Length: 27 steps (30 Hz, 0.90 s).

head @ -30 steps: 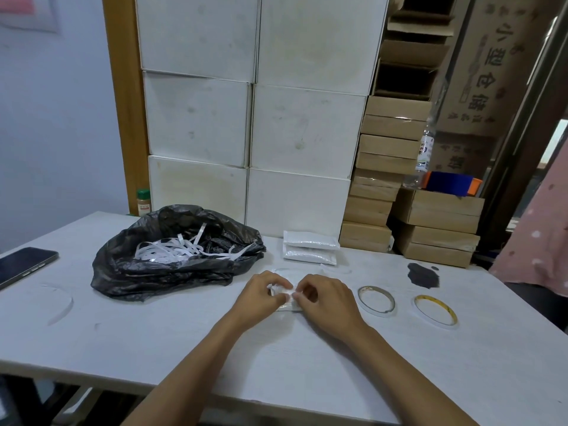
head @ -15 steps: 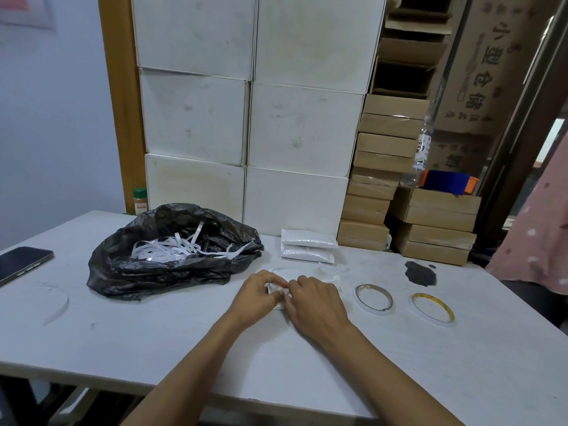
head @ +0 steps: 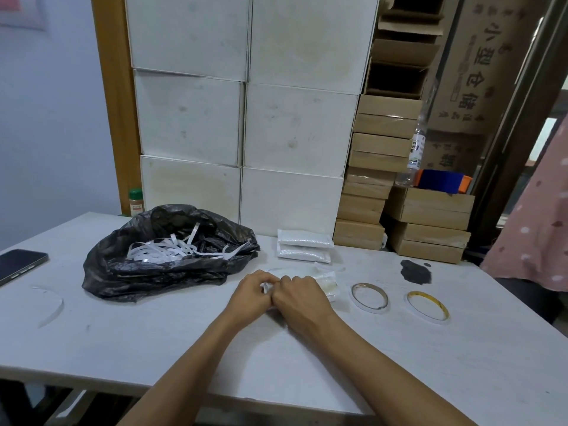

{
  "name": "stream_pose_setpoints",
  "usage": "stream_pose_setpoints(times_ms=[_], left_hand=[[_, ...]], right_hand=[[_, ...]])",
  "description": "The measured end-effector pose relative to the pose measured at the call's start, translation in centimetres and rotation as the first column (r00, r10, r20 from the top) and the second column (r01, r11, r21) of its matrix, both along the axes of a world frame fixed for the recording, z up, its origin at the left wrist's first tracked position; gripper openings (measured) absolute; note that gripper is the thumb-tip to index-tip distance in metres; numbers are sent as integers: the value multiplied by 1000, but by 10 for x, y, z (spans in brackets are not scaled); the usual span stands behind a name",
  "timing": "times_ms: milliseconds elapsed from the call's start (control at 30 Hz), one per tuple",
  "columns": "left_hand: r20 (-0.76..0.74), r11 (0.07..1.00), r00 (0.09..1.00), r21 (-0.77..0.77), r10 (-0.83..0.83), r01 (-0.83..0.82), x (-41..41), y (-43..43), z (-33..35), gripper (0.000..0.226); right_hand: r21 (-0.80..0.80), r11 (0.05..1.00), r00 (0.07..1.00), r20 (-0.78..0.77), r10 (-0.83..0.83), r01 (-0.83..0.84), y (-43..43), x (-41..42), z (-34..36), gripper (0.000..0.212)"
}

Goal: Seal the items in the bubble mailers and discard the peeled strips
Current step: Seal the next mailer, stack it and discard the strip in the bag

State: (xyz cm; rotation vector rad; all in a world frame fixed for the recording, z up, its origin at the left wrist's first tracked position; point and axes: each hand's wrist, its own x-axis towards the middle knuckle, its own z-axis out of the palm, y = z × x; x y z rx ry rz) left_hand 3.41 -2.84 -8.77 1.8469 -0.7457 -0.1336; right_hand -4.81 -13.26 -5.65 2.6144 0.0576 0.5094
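Only the head view to go on. Both hands are bunched together mid-table on top of the bubble mailer. It lies flat on the table, with just its right end poking out past the knuckles. The left hand and right hand both have their fingers curled in. They meet at the mailer's left end, pinching a bit of white between them. I can't tell if that bit is the flap or the peel-off strip, since the fingers hide it.

My guess is this is the picking-the-strip-loose step of sealing this one. Next would be one hand pinning the mailer while the other pulls the strip along the flap. Then fold, press, and carry the strip left to the black bag.

The bag sits left of the hands and a bit farther back. Its mouth is open and there's a tangle of white strips inside, so nothing looks to be blocking the toss. Two done-looking mailers are stacked just beyond the hands, in front of the white boxes.

One tape roll lies just right of the mailer, and a second roll is farther right. Neither is in the way. A phone sits at the far left edge. A stray strip lies on the table to the near left, not in the bag yet, so that's a leftover to bin. Someone in a pink top is at the right edge, well apart from the hands.
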Motion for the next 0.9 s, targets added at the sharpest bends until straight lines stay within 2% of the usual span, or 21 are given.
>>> stream_pose_setpoints(times_ms=[133,233,300,333,400,433,467,533,667,800,900], left_hand=[[37,1000,999,10,-6,6,2,0,-3,27],[44,1000,999,13,2,-2,4,1,-3,28],[35,1000,999,6,-1,1,4,1,-3,30],[32,1000,999,4,-6,6,3,1,-3,30],[28,1000,999,8,-17,17,3,0,-3,25],[26,1000,1000,12,-18,18,2,1,-3,23],[26,1000,999,13,-18,18,2,1,-3,21],[31,1000,999,6,-10,10,4,2,-4,23],[19,1000,1000,-18,-4,4,3,0,-5,24],[20,1000,1000,-18,-5,5,3,-1,-5,23],[25,1000,1000,-20,1,0,5,0,-5,24]], right_hand=[[11,1000,1000,13,6,-6,-13,1,-5,31],[92,996,998,59,9,-14,-12,-3,1,28],[244,969,994,106,20,-46,-17,-6,3,14],[377,926,997,72,-29,0,-21,-8,7,9],[636,772,994,83,-68,0,-34,-14,7,7],[710,705,993,91,-75,-12,-40,-17,7,8],[736,677,994,83,-68,-15,-42,-19,8,8],[684,728,997,80,-17,-42,-40,-23,7,9],[418,904,987,157,28,-92,-32,-19,-5,20],[244,969,989,148,7,-43,-22,-19,-7,14],[168,985,990,142,5,-29,-15,-19,-9,23]])
